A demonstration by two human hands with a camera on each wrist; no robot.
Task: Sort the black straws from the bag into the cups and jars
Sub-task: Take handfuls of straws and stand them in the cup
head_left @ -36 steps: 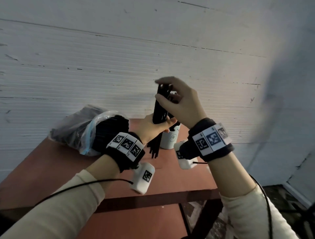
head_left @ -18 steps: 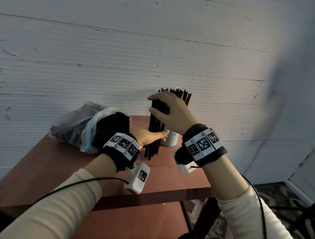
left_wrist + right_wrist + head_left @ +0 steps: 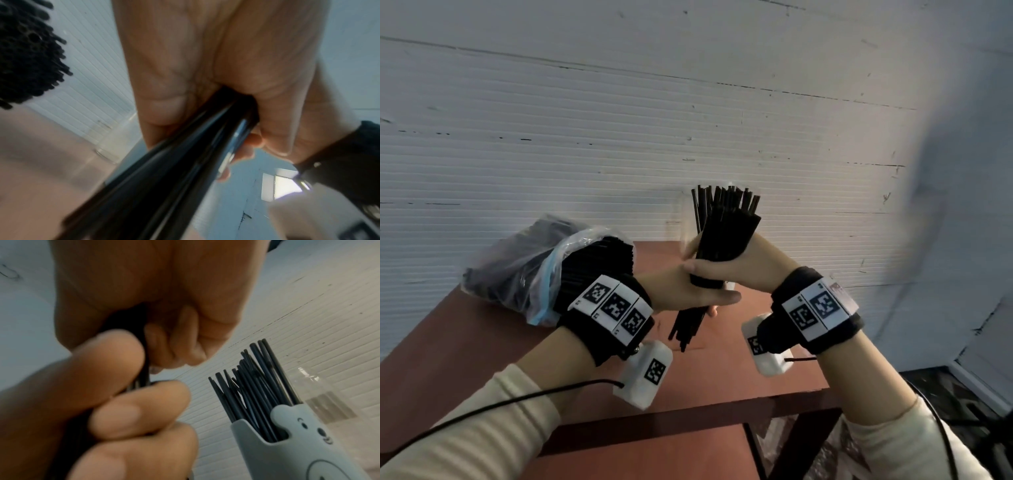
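A bundle of black straws (image 3: 726,240) stands nearly upright over the red-brown table (image 3: 756,373), its top fanned out. My left hand (image 3: 705,299) grips the bundle low down and my right hand (image 3: 700,269) is curled round its middle just above. The left wrist view shows the bundle (image 3: 164,178) running out of my left hand (image 3: 205,116). In the right wrist view my right hand (image 3: 164,344) is curled round the straws. Beside it stands a grey bear cup (image 3: 304,451) with several straws in it. The open plastic bag (image 3: 541,270) of straws lies at the left.
A clear jar (image 3: 329,404) stands behind the bear cup against the white ribbed wall (image 3: 688,120). The table's front edge (image 3: 688,421) is near my wrists, and its right edge drops to the floor (image 3: 945,394). Cables hang from both wrist cameras.
My right hand has come down from the top of the bundle and now grips its middle. The bundle's top end fans out above both hands. The bag has not moved.
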